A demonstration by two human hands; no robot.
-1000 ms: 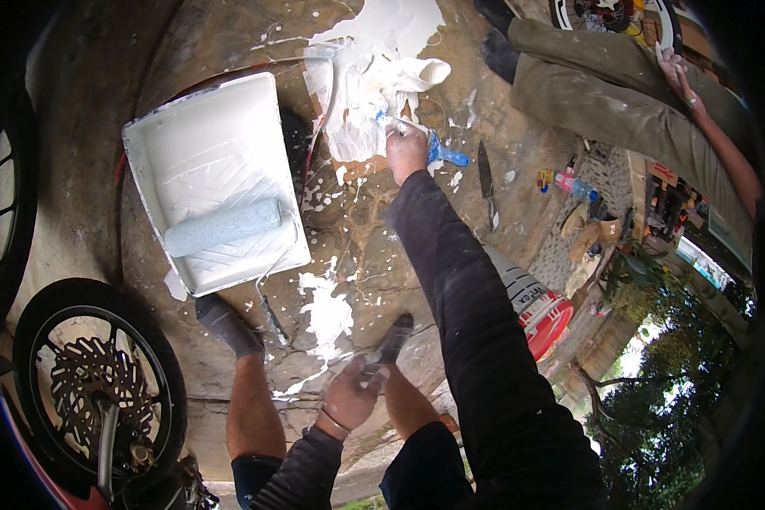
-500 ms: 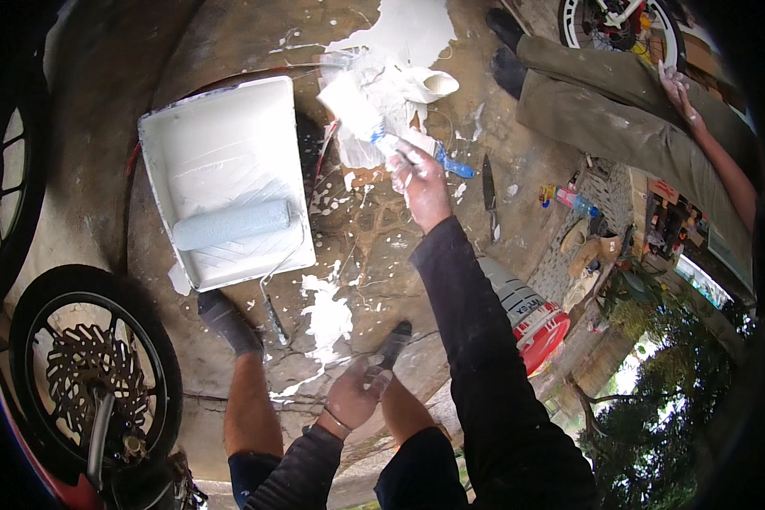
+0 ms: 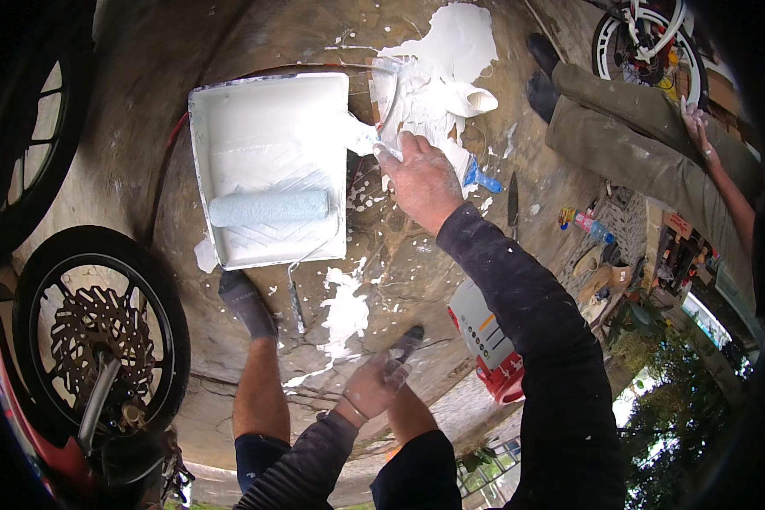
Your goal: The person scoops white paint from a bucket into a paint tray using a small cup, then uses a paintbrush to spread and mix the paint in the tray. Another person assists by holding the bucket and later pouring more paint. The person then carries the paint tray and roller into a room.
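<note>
My right hand (image 3: 425, 183) is closed on a paintbrush (image 3: 359, 134). The brush's white-coated bristles touch or overhang the right rim of a white paint tray (image 3: 270, 85); which of the two I cannot tell. Inside the tray lies a pale blue paint roller (image 3: 269, 208), its thin handle (image 3: 296, 302) sticking out over the near edge. A second brush with a blue handle (image 3: 483, 177) rests on the floor right of my right hand. My left hand (image 3: 374, 387) hangs loosely by my right shin, fingers slightly curled, thumb apart, nothing visible in it.
Spilled white paint (image 3: 463, 38) and a paint-smeared sheet (image 3: 416, 98) lie beyond my right hand. A knife (image 3: 512, 204) and a paint bucket (image 3: 482, 327) are to the right. A person's legs (image 3: 629, 127) stretch in at upper right. Motorbike wheel (image 3: 102, 331) stands at left.
My right hand has brought the paintbrush from above the smeared sheet left and down to the tray's right rim. The view has shifted, too; the left hand stays by my shin.
</note>
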